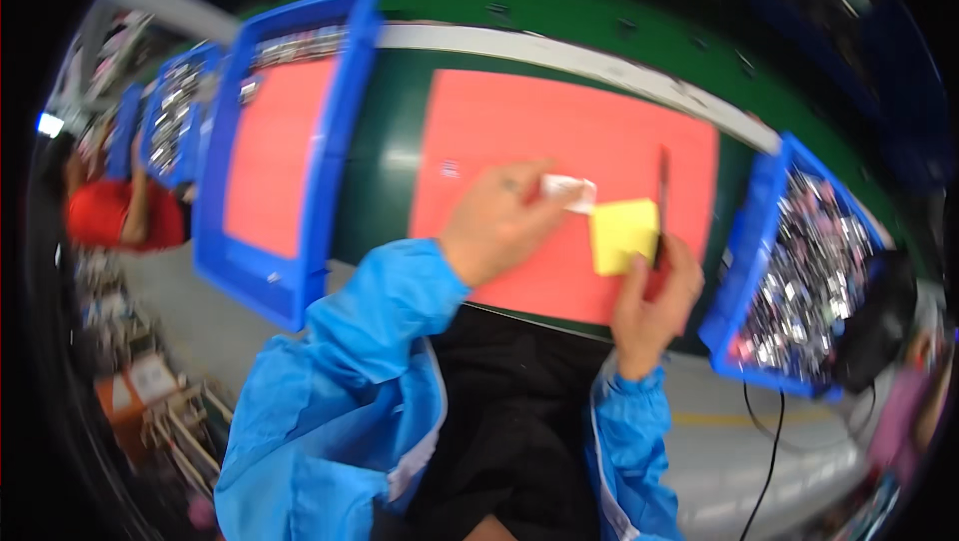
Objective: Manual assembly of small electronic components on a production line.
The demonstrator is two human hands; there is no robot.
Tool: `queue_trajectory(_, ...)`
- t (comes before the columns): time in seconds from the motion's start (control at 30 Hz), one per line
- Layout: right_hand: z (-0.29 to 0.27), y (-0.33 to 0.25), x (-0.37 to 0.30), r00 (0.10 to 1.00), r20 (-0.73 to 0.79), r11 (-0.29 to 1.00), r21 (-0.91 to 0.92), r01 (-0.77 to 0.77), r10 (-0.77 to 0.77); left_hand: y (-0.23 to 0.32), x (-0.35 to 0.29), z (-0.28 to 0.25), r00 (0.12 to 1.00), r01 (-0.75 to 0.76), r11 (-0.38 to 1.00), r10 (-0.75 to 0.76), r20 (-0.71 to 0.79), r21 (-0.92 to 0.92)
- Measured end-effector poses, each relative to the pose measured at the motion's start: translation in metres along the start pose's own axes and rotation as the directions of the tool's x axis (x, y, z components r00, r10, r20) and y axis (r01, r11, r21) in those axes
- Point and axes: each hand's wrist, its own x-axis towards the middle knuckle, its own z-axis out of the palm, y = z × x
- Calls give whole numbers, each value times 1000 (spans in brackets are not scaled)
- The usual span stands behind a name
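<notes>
Yellow pad pinched in right hand with a thin tool — left hand grips a white slip; right bin full, left bin bare.

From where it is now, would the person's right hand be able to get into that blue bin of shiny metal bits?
Probably yes. The blue bin sits open-topped just beside the right hand, nothing between them, though that hand already holds a yellow block and a thin dark tool.
</notes>
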Motion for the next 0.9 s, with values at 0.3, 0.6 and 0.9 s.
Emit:
queue_trajectory(0.3,-8,-4,-11,999,-1,999,-20,-33,33,1,-5,1,995,-101,994,101,10,44)
queue_trajectory(0.6,-4,5,-2,998,34,996,-84,-41,44,-12,0,13,999,-31,996,32,5,-83)
queue_trajectory(0.9,-26,0,-3,971,211,989,-119,-88,112,-1,13,-4,976,138,977,-107,188,-162)
